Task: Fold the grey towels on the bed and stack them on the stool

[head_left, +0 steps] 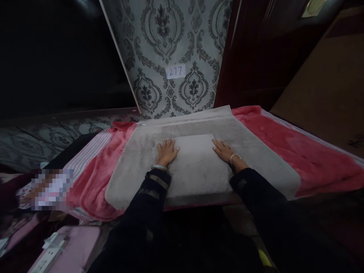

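A light grey folded cloth or pad lies in the middle of a larger grey mat. My left hand rests flat at its left edge, fingers spread, with a bracelet at the wrist. At the opposite edge my right hand lies palm down with its fingers apart, also with a bracelet. Neither hand grips anything. Beneath the mat, a red plush blanket shows on both sides.
Patterned wallpaper with a paper label rises behind. A dark screen stands at the left, a dark red door at the right. A white power strip lies on a pink surface at the lower left.
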Tool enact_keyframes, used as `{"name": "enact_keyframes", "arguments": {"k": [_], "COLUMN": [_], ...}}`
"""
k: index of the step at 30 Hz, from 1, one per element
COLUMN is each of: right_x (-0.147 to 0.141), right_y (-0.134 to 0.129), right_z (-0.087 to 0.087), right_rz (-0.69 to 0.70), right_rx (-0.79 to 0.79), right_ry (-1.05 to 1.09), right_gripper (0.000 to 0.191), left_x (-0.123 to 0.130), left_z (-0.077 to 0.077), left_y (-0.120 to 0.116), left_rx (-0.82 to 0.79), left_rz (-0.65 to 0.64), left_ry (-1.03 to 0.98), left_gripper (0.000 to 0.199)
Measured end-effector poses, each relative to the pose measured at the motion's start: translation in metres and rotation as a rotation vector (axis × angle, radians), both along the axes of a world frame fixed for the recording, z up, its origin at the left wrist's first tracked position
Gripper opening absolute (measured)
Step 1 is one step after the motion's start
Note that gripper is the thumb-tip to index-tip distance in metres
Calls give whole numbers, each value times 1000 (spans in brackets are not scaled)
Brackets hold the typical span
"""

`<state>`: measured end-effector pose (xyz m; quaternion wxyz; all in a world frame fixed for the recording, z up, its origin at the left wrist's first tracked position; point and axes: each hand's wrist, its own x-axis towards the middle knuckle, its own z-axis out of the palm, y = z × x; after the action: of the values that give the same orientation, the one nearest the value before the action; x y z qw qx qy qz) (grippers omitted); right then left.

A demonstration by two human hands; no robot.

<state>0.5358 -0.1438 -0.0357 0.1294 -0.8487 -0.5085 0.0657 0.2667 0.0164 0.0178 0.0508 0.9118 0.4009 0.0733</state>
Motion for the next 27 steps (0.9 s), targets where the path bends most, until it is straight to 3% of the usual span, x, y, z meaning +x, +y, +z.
{"name": "enact_keyframes", "arguments": {"k": [4, 6, 9, 11, 14, 16, 18, 24, 27], "right_x": [11, 1, -52, -105, -173, -192, -186, -115, -100], "right_y": [-36, -49, -61, -62, -61, -63, -69, -115, -136], "right_z": [0, 4, 13, 16, 13, 6, -2, -26, -38], "right_rz": [50, 51, -5, 78, 270, 297, 256, 77, 48], "right_rx": [4, 86, 293, 371, 335, 308, 312, 407, 470], "right_ry": [41, -4, -189, -302, -341, -337, -343, -373, -364], "right_gripper": [64, 63, 61, 58, 53, 52, 53, 54, 55], "left_x": [-15, -29, -50, -60, -68, -73, -79, -115, -135], "left_z": [10, 12, 6, -3, -18, -27, -32, -42, -51], "left_y": [4, -6, -44, -79, -125, -141, -143, -125, -125], "left_rx": [-153, -179, -147, -87, 37, 113, 171, 251, 258], "left_rz": [-111, -165, -206, -249, -310, -289, -244, -173, -155], "left_ry": [68, 96, 105, 71, -2, -40, -64, -120, -182], "left_gripper": [61, 62, 63, 62, 60, 58, 59, 63, 62]}}
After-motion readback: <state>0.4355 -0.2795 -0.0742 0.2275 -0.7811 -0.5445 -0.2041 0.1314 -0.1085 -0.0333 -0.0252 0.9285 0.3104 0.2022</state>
